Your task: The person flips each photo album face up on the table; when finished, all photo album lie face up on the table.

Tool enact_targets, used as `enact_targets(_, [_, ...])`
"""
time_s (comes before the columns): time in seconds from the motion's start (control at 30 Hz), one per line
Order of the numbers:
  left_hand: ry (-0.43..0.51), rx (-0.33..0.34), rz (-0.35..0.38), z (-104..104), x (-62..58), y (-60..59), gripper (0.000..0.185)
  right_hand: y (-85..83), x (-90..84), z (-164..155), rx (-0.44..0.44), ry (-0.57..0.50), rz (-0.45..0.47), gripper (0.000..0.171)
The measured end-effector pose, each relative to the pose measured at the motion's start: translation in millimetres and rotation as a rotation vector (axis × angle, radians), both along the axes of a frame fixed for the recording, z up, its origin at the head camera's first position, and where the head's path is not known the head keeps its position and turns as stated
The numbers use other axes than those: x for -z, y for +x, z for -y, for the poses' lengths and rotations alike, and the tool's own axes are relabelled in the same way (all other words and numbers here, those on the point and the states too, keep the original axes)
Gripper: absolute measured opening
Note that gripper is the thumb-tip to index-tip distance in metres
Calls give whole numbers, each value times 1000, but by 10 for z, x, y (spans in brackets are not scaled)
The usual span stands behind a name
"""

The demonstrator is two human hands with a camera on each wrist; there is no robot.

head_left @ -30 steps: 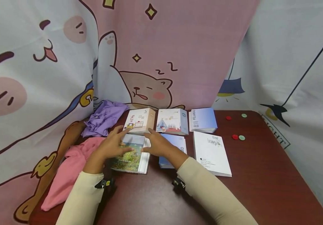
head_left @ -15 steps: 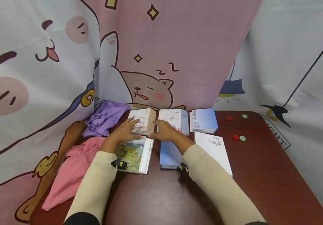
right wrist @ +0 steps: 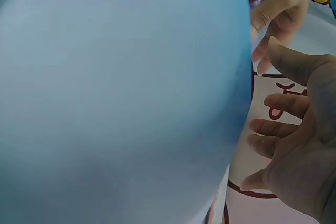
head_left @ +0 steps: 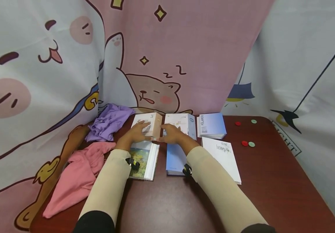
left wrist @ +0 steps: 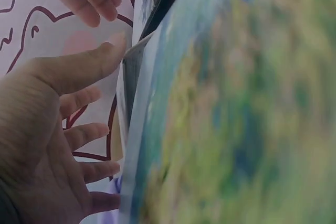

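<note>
Peach-spined bk (head_left: 155, 124), rear of counter (head_left: 272, 194)

Pink cloth (head_left: 80, 171), purple cloth (head_left: 110, 121) behind. Landscape-cover album (head_left: 141, 158), front row. L hand (head_left: 136, 133) over front L of peach-spined bk, grip released, fingers spread; contact unclear. R hand (head_left: 172, 133) just R of it, grip likewise released. Blue bk (head_left: 175, 160) front row; blue-spined bk (head_left: 192, 124) behind. POLAROID bk (head_left: 214, 124): name legible. White bk (head_left: 221, 158): chars too small to read. Red discs (head_left: 244, 143), green discs (head_left: 251, 144). Drape (head_left: 318, 129) at R: "IGHT".
</note>
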State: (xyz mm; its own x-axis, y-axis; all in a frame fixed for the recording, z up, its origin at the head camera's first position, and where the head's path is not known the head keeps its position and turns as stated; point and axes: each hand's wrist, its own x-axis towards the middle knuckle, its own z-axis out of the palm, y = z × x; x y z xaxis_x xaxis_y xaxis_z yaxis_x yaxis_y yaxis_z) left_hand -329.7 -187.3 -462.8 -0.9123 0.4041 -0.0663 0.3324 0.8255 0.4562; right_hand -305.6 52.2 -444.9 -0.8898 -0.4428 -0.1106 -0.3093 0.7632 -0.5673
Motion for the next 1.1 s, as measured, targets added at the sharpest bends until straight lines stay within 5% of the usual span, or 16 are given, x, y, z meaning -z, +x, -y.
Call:
enact_targets(0.73, [-91,-41,66,-91,93,-29,71,-39,158,-77,79,58,10,76])
enact_targets(1.1, [-78,-32,28,-95,141,-41,61,-12,178,-107,96,65,12,75])
